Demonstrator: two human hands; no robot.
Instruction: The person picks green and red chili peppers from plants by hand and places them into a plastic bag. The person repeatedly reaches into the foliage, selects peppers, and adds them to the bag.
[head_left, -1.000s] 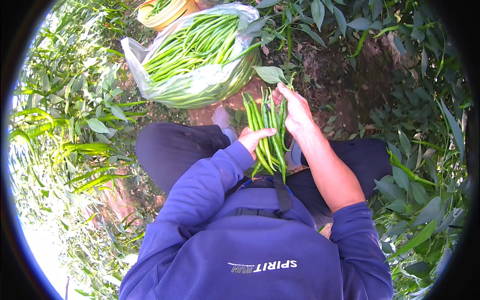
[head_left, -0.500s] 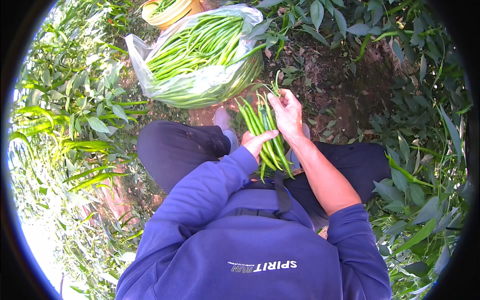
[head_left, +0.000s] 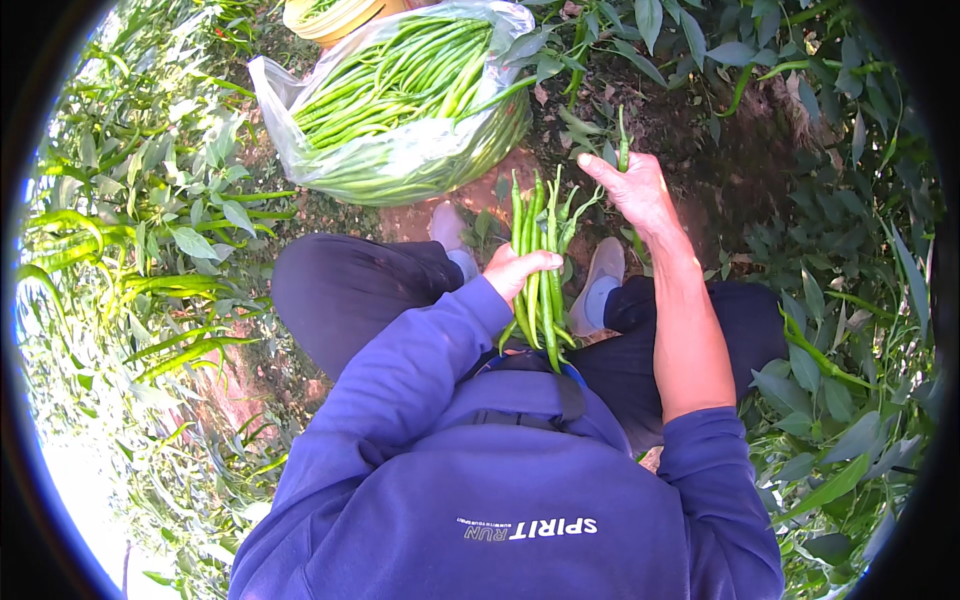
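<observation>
Across my lap, my left hand is closed around a bunch of long green chili peppers, its thumb lying over them. Their stems point away from me and some pale leafy bits stick out at the upper right. Further right and forward, my right hand has its thumb stretched out to the left while the other fingers curl. A single green chili pepper seems to pass through those fingers, with its stem end above the hand and a green tip below; the grip itself is partly hidden.
A clear plastic bag heaped with green chili peppers stands ahead, left of centre. Behind it is a yellow-orange container with green contents. Pepper plants crowd the left side, and more plants the right. Bare soil lies between.
My right hand has moved away from the bunch, to the right and slightly forward, with its thumb now spread. My left hand keeps its hold, and the peppers in it have turned more upright.
</observation>
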